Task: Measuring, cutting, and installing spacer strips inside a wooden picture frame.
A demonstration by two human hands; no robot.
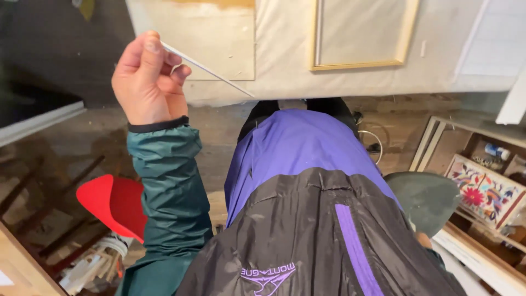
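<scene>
We held a thin white strip (208,70) pinched in our left hand (145,79), thumb and fingers closed on its near-left end, so that it slanted away to the right and its far tip reached the near edge of the cloth-covered table (285,60). The hand was raised to the left of the table, above the floor, and the strip touched nothing else that we could make out. Our right hand was not in view; our jacket (307,219), black and purple, hid it, so we could not tell whether it was open or closed.

As to progress, we judged the work barely under way: the strip was lifted and carried but not yet laid on anything. On the table a pale wooden frame (361,38) lay flat and looked bare, and to its left sat a light panel (219,38) with an ochre band along its far edge; neither showed the strip fitted to it.

The table was draped in an off-white cloth, creased at the front. Below it ran a worn, brownish plank floor (66,164). At near left stood a red seat (112,205) over a bundle of light sticks. At right, wooden frames leaned together around a bright flowered picture (485,194), and a grey-green round seat (427,197) stood just beside us.
</scene>
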